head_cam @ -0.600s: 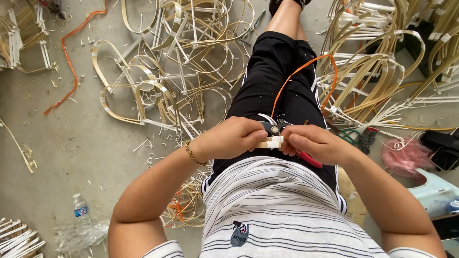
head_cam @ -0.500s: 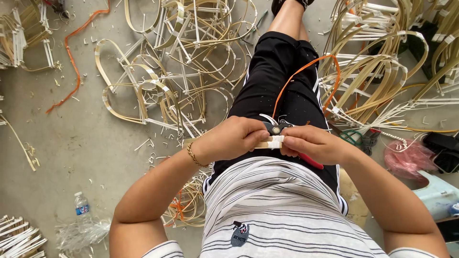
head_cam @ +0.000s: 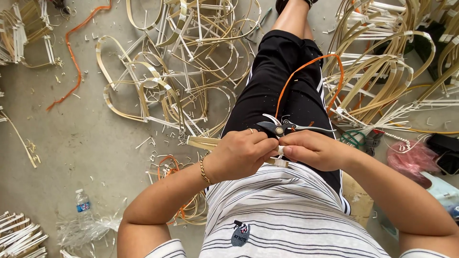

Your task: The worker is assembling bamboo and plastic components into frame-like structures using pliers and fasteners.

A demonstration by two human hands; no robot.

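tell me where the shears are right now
In the head view the shears lie on the black trousers, just beyond the two hands, with the orange cord looping above them.

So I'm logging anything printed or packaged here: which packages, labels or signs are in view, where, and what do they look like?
Water bottle: on the floor at lower left, small clear plastic, blue label band, white cap.
Clear plastic wrap: crumpled beside the bottle, transparent.
Shirt patch: on the striped shirt's front, small dark shield shape with a checkered flag.
Pink plastic bag: floor at right, crumpled.
No signs or screens.
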